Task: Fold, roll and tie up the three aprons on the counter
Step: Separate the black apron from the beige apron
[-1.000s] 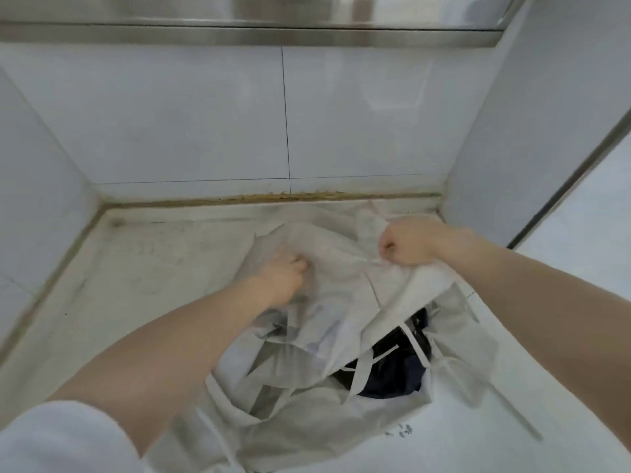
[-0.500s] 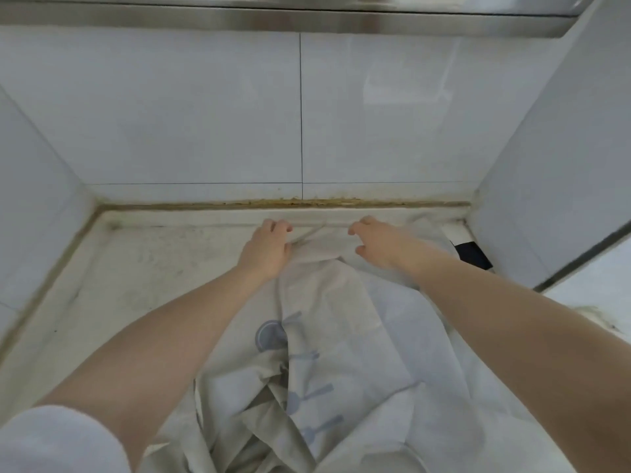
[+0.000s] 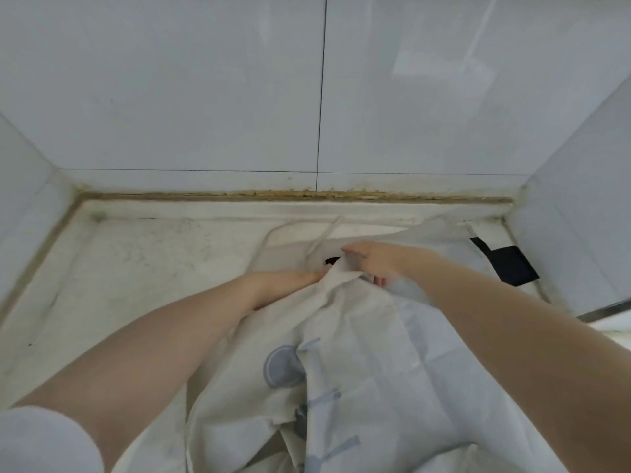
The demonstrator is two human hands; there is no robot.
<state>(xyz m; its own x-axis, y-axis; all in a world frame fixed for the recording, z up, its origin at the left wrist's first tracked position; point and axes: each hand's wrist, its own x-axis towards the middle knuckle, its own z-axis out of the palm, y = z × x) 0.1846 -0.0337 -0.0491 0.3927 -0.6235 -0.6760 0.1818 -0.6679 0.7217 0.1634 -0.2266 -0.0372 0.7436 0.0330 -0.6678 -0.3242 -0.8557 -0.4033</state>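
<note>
The left hand (image 3: 290, 279) is lying with fingers straight, the fingertips touching a raised fold of the pale apron (image 3: 358, 339), seemingly steadying it. The right hand (image 3: 374, 264) is curling its fingers round that same fold and pinching it, probably lifting the top edge so the cloth can be drawn flat for folding. From under both hands the apron, printed with blue shapes, is trailing back toward the person in rumpled layers, so the folding is looking barely begun. Just beyond the fingertips a neck strap (image 3: 290, 233) is looping across the bench (image 3: 136, 268). Beyond the right hand, by the side wall, a dark cloth (image 3: 512, 268) is peeking out, perhaps another apron; I cannot tell.
</note>
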